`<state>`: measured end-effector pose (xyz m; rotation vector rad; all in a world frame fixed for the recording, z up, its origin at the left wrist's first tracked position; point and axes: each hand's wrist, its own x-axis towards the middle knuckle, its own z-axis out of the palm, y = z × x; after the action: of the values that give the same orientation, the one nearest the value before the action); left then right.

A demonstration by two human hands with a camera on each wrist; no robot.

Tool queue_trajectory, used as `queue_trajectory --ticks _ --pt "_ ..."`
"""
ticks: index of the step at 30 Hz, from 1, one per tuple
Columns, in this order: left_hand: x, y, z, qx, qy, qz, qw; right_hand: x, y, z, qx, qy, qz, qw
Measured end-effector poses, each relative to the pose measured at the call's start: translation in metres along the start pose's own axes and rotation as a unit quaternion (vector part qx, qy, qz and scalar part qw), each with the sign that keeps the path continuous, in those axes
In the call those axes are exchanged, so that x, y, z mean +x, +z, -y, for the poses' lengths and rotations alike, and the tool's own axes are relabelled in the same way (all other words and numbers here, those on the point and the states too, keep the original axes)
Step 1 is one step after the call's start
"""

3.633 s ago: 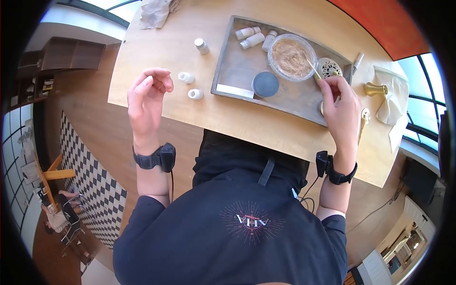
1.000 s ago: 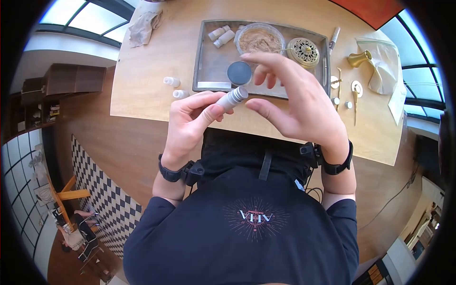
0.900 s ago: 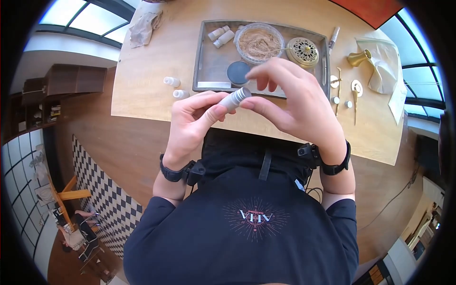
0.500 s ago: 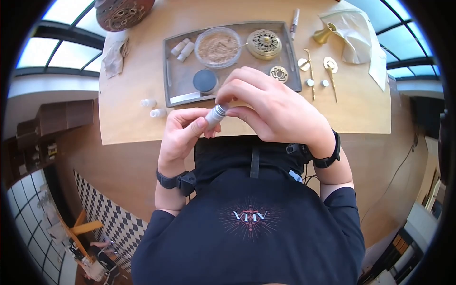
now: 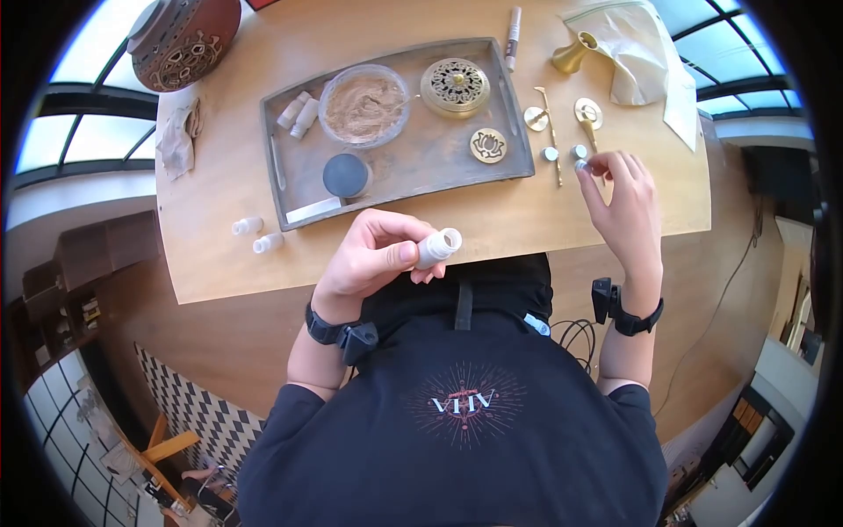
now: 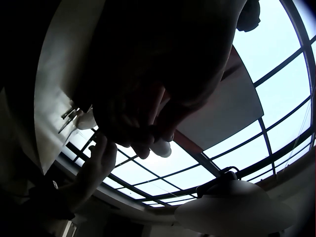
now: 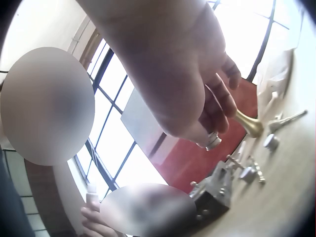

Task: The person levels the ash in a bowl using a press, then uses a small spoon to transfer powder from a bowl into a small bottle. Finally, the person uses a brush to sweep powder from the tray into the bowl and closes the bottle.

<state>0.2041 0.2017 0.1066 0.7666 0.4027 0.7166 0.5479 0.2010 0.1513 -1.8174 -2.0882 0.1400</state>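
My left hand [image 5: 369, 261] grips a small white bottle [image 5: 432, 249] in front of the table edge. The bottle is tilted and its open mouth shows. Over the right side of the table, my right hand [image 5: 628, 206] pinches a small silvery cap [image 5: 582, 165] between thumb and fingers; the right wrist view shows the cap [image 7: 213, 141] at the fingertips. Two similar caps lie close by, one cap [image 5: 550, 154] on the left and another cap [image 5: 579, 151] right at the fingertips. The left wrist view is dark, and the left hand's fingers hide most of the bottle there.
A grey tray [image 5: 421, 180] carries a tub of brown powder [image 5: 364, 105], a dark-lidded jar [image 5: 346, 176], a pierced brass censer [image 5: 455, 86] and a lotus disc [image 5: 488, 146]. Two uncapped bottles [image 5: 268, 242] stand left. Brass tools [image 5: 553, 132] and a brass vase [image 5: 572, 54] lie right.
My left hand has picked up the bottle from the table. My right hand left the stick in the tub, twisted the cap off the bottle and moved right with it. The head view has shifted.
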Motion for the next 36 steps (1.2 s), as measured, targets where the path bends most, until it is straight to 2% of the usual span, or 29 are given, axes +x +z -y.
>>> queue_trajectory --ticks 2,4,7,8,11,12,14,18,21,24,32,36 --pt "-0.004 -0.001 -0.010 0.005 0.010 -0.016 1.000 -0.005 0.010 -0.009 -0.034 0.014 0.016 0.999" --pt "-0.012 0.001 -0.022 0.078 0.041 -0.070 0.994 -0.006 0.017 -0.009 -0.054 0.006 0.015 0.998" --pt "-0.024 0.002 -0.047 0.189 0.094 -0.141 0.967 0.015 0.001 0.025 0.031 0.065 -0.019 0.997" --pt "-0.028 0.003 -0.056 0.212 0.106 -0.168 0.957 0.025 0.000 0.038 0.065 0.055 -0.048 0.995" --pt "-0.038 0.004 -0.077 0.274 0.126 -0.229 0.926 0.057 0.009 0.078 0.212 0.000 -0.043 0.976" --pt "-0.041 0.003 -0.081 0.291 0.131 -0.245 0.916 0.070 0.014 0.092 0.201 -0.031 -0.039 0.978" --pt "-0.044 0.005 -0.085 0.307 0.149 -0.276 0.899 0.094 0.029 0.108 0.206 -0.033 -0.002 0.978" --pt "-0.051 0.004 -0.084 0.338 0.151 -0.293 0.882 0.119 0.046 0.124 0.173 -0.039 0.072 0.982" --pt "-0.055 0.002 -0.082 0.350 0.142 -0.302 0.875 0.119 0.055 0.124 0.137 -0.116 0.027 0.983" --pt "-0.058 0.001 -0.079 0.347 0.144 -0.313 0.872 0.115 0.055 0.121 0.143 -0.157 0.001 0.977" --pt "-0.062 -0.004 -0.077 0.357 0.139 -0.321 0.866 0.101 0.051 0.114 0.139 -0.151 -0.010 0.979" --pt "-0.061 -0.004 -0.075 0.331 0.165 -0.325 0.871 0.098 0.050 0.115 0.134 -0.153 -0.007 0.979"
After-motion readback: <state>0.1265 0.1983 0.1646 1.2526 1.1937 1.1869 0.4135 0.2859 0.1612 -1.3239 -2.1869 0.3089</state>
